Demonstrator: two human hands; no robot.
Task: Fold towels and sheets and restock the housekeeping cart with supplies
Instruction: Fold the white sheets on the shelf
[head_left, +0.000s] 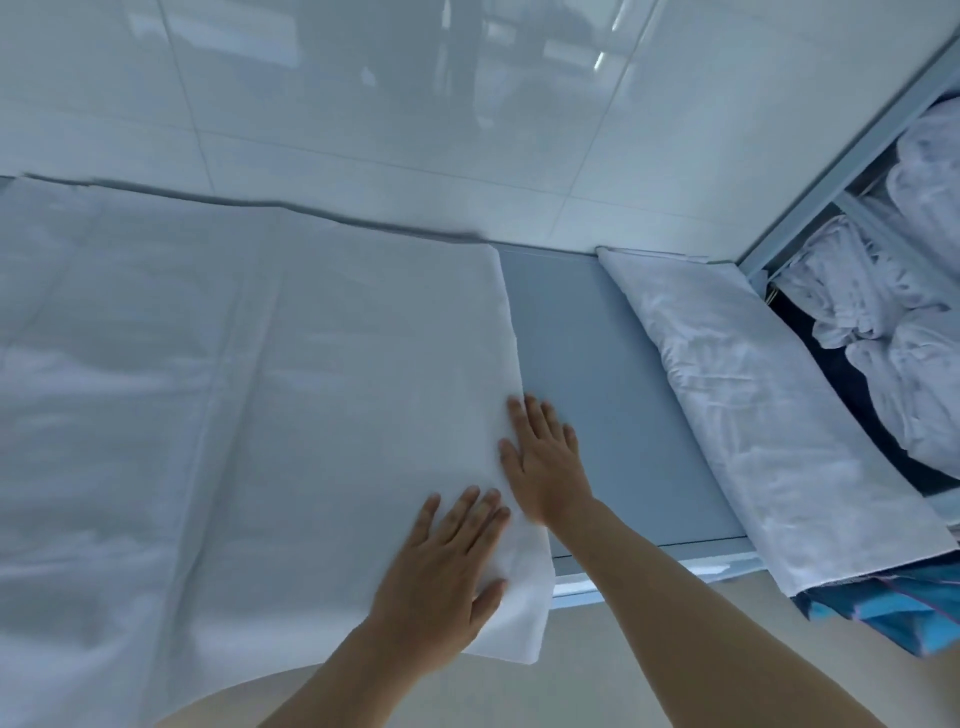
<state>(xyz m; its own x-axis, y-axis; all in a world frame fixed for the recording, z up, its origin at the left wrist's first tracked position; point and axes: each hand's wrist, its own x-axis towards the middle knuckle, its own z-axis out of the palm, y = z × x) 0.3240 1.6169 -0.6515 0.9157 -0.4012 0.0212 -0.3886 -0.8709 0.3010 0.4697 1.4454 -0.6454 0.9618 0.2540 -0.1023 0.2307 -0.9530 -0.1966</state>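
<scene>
Big white sheet is spread over the blue-grey worktop, covering the whole 9 o'clock side, with its folded edge running down the middle. Both hands are flat on that edge, fingers straight, no grip on anything: left hand at about 6 o'clock pressing the near corner, right hand just past it, half on the cloth and half on the bare top. Looks like the smoothing step before the next fold. I'd sweep outward from the crease toward 9 o'clock to chase out those ripples, and square the corners first. A pillow lies over at 3 o'clock, with a bin of crumpled linens beyond it.
</scene>
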